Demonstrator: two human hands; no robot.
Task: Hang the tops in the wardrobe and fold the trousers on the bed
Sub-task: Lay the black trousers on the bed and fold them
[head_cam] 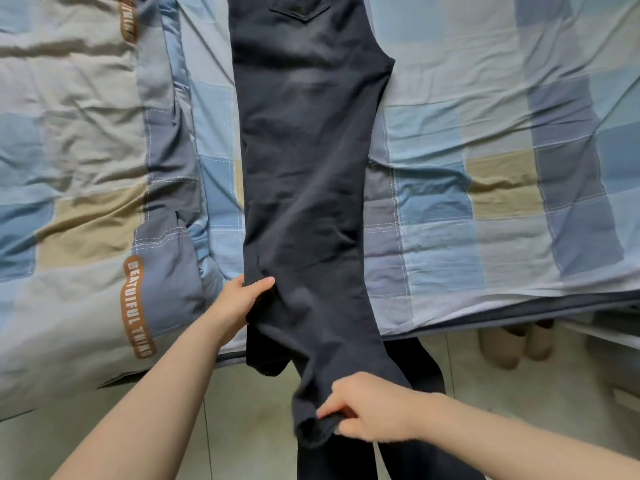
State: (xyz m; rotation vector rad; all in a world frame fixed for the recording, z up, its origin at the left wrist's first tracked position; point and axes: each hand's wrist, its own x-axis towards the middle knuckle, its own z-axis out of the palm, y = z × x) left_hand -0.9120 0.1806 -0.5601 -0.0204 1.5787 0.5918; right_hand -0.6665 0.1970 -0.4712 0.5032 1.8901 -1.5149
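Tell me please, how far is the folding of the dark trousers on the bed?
Done: the dark trousers lie lengthwise on the checked bed cover, legs together, so folded once. In hand: the left hand grips their left edge at the bed edge, and the right hand pinches the leg end hanging over the floor. Left: bringing the legs up crosswise. No tops or wardrobe are in view.
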